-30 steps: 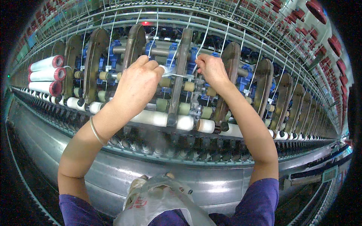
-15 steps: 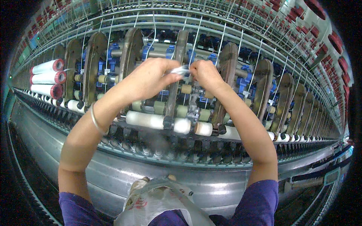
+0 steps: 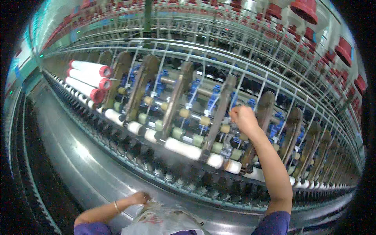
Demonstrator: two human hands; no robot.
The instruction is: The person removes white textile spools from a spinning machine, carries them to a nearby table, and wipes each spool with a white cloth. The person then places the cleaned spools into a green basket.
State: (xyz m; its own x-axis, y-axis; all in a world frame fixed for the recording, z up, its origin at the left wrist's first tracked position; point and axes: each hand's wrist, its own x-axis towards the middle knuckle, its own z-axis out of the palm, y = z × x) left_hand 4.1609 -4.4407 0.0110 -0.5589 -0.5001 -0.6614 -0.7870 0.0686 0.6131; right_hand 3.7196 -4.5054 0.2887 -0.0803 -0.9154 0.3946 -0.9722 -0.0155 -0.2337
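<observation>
My right hand (image 3: 244, 120) is raised at the spinning frame, its fingers pinched together beside a dark upright arm (image 3: 264, 117) and the blue drafting parts. Whatever lies between those fingertips is too small to make out. Down at my waist, my left hand (image 3: 138, 198) is closed at the edge of the pale apron pouch (image 3: 164, 217); its contents, if any, do not show. Below my right hand sit green rollers (image 3: 219, 147) and white fibre-covered rollers (image 3: 182, 149), one of them short with a brown end (image 3: 232, 167).
Three white tubes with red ends (image 3: 88, 80) rest on the machine at the left. Thin metal rods (image 3: 239, 84) slant down across the rollers. Red bobbin holders (image 3: 304, 11) hang overhead at the right. A smooth metal panel (image 3: 78, 147) runs along the machine's front.
My hands have parted: the left dropped from the white fibre tuft to the apron pouch, while the right stayed up at the machine. The tuft no longer shows. The view has tilted and shifted.
</observation>
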